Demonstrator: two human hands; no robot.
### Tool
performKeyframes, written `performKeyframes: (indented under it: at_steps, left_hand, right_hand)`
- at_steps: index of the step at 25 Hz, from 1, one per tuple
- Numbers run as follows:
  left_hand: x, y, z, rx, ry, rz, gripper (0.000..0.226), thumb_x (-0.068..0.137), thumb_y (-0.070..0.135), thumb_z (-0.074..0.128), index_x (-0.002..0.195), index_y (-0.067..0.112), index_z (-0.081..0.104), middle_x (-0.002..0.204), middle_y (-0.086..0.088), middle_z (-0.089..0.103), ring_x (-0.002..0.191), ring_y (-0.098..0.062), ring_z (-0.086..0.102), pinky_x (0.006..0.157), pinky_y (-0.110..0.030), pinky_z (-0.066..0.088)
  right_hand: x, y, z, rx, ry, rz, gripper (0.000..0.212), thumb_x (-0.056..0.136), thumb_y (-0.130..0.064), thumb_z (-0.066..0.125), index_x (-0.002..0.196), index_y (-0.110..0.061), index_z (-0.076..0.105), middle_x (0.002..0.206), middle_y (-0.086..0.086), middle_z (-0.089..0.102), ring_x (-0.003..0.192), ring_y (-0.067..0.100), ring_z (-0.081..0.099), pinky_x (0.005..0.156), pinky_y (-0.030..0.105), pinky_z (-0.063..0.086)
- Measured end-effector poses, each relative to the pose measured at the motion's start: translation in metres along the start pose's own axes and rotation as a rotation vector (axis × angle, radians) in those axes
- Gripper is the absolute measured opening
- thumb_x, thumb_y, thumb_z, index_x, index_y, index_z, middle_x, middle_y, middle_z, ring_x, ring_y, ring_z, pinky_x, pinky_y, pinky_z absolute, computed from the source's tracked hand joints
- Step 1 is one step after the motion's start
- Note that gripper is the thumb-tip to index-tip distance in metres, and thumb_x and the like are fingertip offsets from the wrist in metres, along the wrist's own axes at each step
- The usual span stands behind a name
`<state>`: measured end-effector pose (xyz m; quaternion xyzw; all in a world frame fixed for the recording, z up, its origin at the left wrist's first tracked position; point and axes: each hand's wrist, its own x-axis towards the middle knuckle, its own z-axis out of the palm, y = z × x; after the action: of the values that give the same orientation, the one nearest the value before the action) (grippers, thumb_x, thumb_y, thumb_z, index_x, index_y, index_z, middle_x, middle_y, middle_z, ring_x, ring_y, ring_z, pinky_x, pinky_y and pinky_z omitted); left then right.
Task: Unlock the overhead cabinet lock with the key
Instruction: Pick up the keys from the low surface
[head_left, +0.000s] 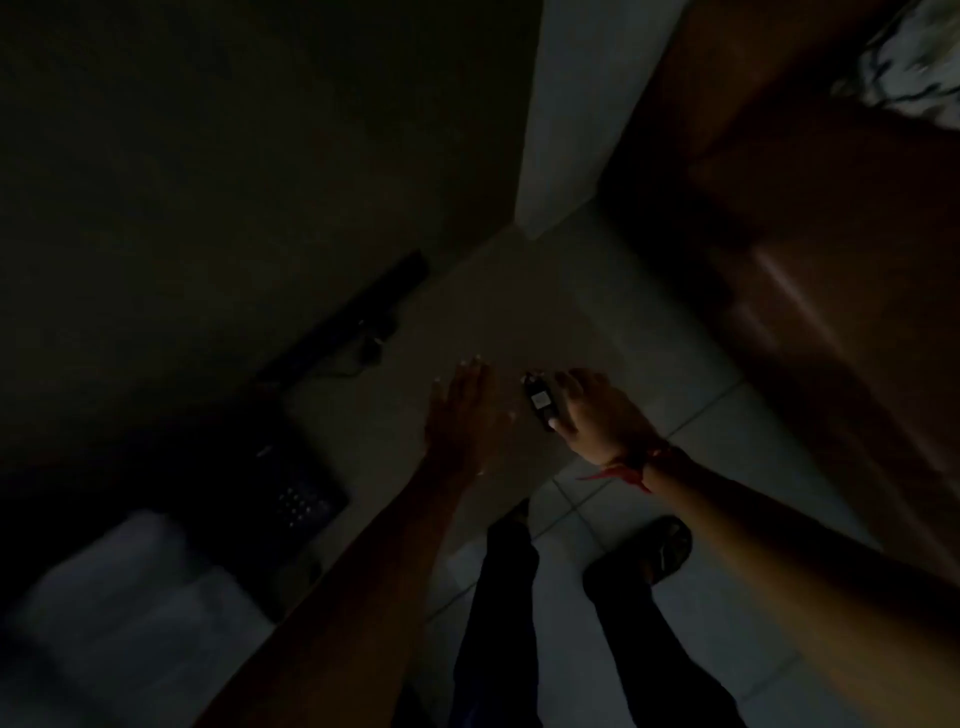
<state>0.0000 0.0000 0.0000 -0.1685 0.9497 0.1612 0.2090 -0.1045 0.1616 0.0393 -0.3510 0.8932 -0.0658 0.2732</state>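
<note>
The room is very dark. My right hand (592, 415) is stretched out in front of me, its fingers closed on a small dark object with a pale label (540, 402), which looks like a key fob or key holder; no key blade can be made out. A red thread is tied around that wrist. My left hand (460, 415) is held beside it, palm down, fingers spread and empty. The two hands are a short gap apart. No cabinet lock can be seen.
Below are pale floor tiles (691, 374) and my dark-trousered legs with a sandal (667, 551). A brown wooden piece of furniture (810, 249) fills the right. A dark strip with a cable (353, 322) lies left; a dark box (291, 499) and pale bundle (119, 587) sit lower left.
</note>
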Motion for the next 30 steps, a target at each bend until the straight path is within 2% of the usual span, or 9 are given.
performKeyframes:
  at_steps: [4, 7, 10, 13, 17, 22, 26, 27, 30]
  left_hand:
    - [-0.007, -0.042, 0.082, -0.014, 0.021, -0.116, 0.074, 0.105, 0.051, 0.032, 0.163, 0.014, 0.006, 0.172, -0.007, 0.001, 0.159, -0.023, 0.005, 0.127, -0.05, 0.012]
    - [-0.003, -0.049, 0.14, -0.057, 0.039, -0.147, 0.074, 0.104, 0.051, 0.033, 0.163, 0.014, 0.007, 0.172, -0.006, 0.001, 0.159, -0.022, 0.003, 0.127, -0.051, 0.011]
    - [-0.002, -0.05, 0.191, -0.078, 0.084, -0.166, 0.073, 0.104, 0.051, 0.035, 0.162, 0.012, 0.012, 0.172, -0.005, 0.007, 0.159, -0.021, 0.006, 0.127, -0.055, 0.011]
    - [-0.005, -0.055, 0.226, -0.08, 0.145, -0.191, 0.076, 0.102, 0.055, 0.039, 0.161, 0.012, 0.018, 0.171, -0.005, 0.015, 0.158, -0.021, 0.013, 0.126, -0.057, 0.013]
    - [-0.001, -0.058, 0.252, -0.044, 0.149, -0.176, 0.08, 0.099, 0.061, 0.04, 0.161, 0.014, 0.02, 0.17, -0.004, 0.018, 0.158, -0.019, 0.016, 0.126, -0.057, 0.017]
    - [0.0, -0.071, 0.267, -0.058, 0.109, -0.2, 0.08, 0.099, 0.06, 0.04, 0.161, 0.014, 0.019, 0.17, -0.005, 0.017, 0.158, -0.02, 0.017, 0.125, -0.057, 0.02]
    - [-0.008, -0.086, 0.277, -0.142, -0.024, -0.204, 0.082, 0.101, 0.059, 0.039, 0.162, 0.013, 0.01, 0.172, -0.005, 0.009, 0.159, -0.023, 0.01, 0.126, -0.053, 0.019]
    - [-0.01, -0.09, 0.277, -0.146, -0.024, -0.21, 0.082, 0.101, 0.059, 0.038, 0.162, 0.013, 0.009, 0.172, -0.006, 0.009, 0.159, -0.023, 0.01, 0.126, -0.052, 0.018]
    - [-0.009, -0.089, 0.258, -0.157, 0.006, -0.236, 0.082, 0.101, 0.058, 0.041, 0.162, 0.012, 0.012, 0.171, -0.007, 0.014, 0.157, -0.024, 0.017, 0.126, -0.05, 0.02]
  right_hand:
    - [0.033, -0.012, 0.089, 0.077, 0.033, 0.011, 0.053, 0.092, -0.026, 0.051, 0.141, -0.016, 0.035, 0.131, 0.012, 0.05, 0.117, 0.032, 0.048, 0.095, 0.042, 0.049]
    - [0.057, -0.006, 0.139, 0.034, 0.083, 0.036, 0.048, 0.095, -0.034, 0.041, 0.141, -0.019, 0.035, 0.137, 0.007, 0.047, 0.121, 0.027, 0.045, 0.099, 0.039, 0.046]
    - [0.068, -0.003, 0.175, 0.191, 0.215, 0.092, 0.045, 0.092, -0.035, 0.049, 0.128, -0.007, 0.048, 0.126, 0.019, 0.055, 0.112, 0.037, 0.052, 0.09, 0.045, 0.051]
    - [0.08, -0.001, 0.206, 0.247, 0.222, 0.127, 0.042, 0.092, -0.027, 0.055, 0.126, -0.002, 0.049, 0.125, 0.022, 0.055, 0.112, 0.039, 0.052, 0.092, 0.046, 0.049]
    - [0.1, 0.024, 0.231, 0.102, 0.131, 0.082, 0.034, 0.092, -0.025, 0.049, 0.117, -0.004, 0.055, 0.123, 0.015, 0.056, 0.112, 0.031, 0.049, 0.095, 0.035, 0.036]
    - [0.108, 0.024, 0.247, 0.267, 0.151, 0.019, 0.021, 0.077, -0.007, 0.067, 0.097, 0.0, 0.063, 0.101, 0.017, 0.067, 0.091, 0.032, 0.062, 0.08, 0.036, 0.045]
    - [0.09, 0.021, 0.265, 0.443, 0.104, 0.061, 0.016, 0.089, 0.008, 0.054, 0.102, -0.002, 0.054, 0.086, 0.013, 0.061, 0.077, 0.014, 0.06, 0.071, 0.027, 0.051]
    - [0.085, 0.02, 0.264, 0.435, 0.095, 0.041, 0.02, 0.089, 0.011, 0.054, 0.105, 0.0, 0.054, 0.086, 0.016, 0.061, 0.079, 0.015, 0.063, 0.071, 0.028, 0.054]
    - [0.066, 0.018, 0.249, 0.362, 0.03, 0.025, 0.035, 0.076, 0.006, 0.067, 0.11, 0.006, 0.061, 0.1, 0.028, 0.067, 0.095, 0.041, 0.063, 0.081, 0.044, 0.053]
